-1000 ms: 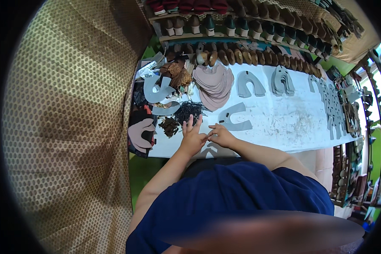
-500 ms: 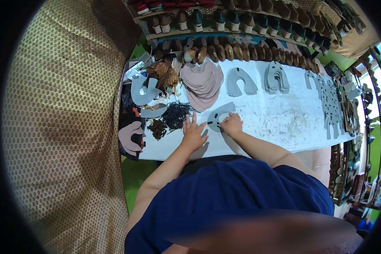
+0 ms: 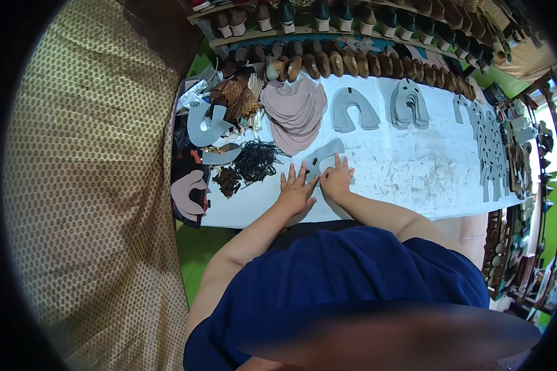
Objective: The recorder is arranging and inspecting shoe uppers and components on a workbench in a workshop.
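Note:
A grey curved shoe-upper piece [image 3: 328,150] with small black strips on it lies on the white-covered table in front of me. My left hand [image 3: 296,191] rests at the piece's near left side, fingers spread and open. Against its near right side is my right hand [image 3: 336,180]; the thumb reaches in toward the left fingertips and the other fingers stretch upward, apart. My hands hide the near part of the piece. Left of them sit a tangle of thin black strips [image 3: 257,162] and a small heap of dark brown scraps [image 3: 227,181].
Behind lie stacked pink pieces [image 3: 294,114] and two stacks of grey arch-shaped pieces [image 3: 354,111] [image 3: 408,105]. More grey pieces [image 3: 492,154] line the table's right end. Shoe lasts [image 3: 365,63] stand along the back, below a shelf of shoes. A patterned curtain [image 3: 99,185] hangs at left.
My right hand has gone from a pinch on the grey piece to stretched fingers. My left hand has shifted right, nearer to the right one. The view has tilted slightly.

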`<state>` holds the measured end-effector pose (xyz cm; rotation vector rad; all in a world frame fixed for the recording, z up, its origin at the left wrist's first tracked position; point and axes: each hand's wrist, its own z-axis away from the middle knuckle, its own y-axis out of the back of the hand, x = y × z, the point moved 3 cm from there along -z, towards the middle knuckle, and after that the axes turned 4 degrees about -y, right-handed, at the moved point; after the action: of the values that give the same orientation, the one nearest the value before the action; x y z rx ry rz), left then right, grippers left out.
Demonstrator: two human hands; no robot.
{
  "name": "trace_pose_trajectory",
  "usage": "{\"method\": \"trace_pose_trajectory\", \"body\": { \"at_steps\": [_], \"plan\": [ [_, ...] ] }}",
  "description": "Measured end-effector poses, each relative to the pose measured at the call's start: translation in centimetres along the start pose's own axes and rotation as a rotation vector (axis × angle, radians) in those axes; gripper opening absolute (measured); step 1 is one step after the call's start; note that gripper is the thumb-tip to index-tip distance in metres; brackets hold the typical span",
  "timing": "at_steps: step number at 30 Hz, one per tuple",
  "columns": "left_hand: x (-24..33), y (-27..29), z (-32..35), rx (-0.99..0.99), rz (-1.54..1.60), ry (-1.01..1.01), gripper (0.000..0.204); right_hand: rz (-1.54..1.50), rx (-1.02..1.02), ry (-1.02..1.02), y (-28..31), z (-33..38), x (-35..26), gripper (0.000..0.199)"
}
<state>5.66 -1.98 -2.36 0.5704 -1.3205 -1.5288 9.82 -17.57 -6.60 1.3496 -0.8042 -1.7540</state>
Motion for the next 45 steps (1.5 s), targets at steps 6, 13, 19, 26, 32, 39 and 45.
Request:
{"method": "trace_pose_trajectory", "body": {
  "at_steps": [6,13,19,26,32,39,45],
  "plan": [
    [-0.1,-0.5,0.1,0.01,-0.006,0.006,0.074,-0.018,0.01,0.009,-0.1,0.2,0.0,0.019],
    [-0.3,0.0,0.2,0.017,0.031,0.031,0.07,-0.022,0.081,0.062,-0.1,0.7,0.2,0.015],
    [-1.3,0.4,-0.1,-0.017,0.044,0.03,0.068,0.128,0.01,0.532,3.0,2.1,1.5,0.03],
    [-3.8,-2.1,-0.7,0.342,0.233,0.237,0.053,0.313,-0.09,0.704,3.4,2.5,2.0,0.05],
    [-2.4,0.0,-2.2,0.364,0.444,0.282,0.03,0.305,-0.075,0.713,3.5,2.7,2.0,0.052],
    [-1.6,-0.2,-3.5,0.29,0.321,0.408,0.021,0.336,-0.046,0.763,3.4,2.5,1.9,0.053],
    [-1.2,-0.5,-4.5,0.232,0.396,0.364,0.015,0.419,-0.089,0.786,4.1,2.2,1.2,0.055]
  ]
}}
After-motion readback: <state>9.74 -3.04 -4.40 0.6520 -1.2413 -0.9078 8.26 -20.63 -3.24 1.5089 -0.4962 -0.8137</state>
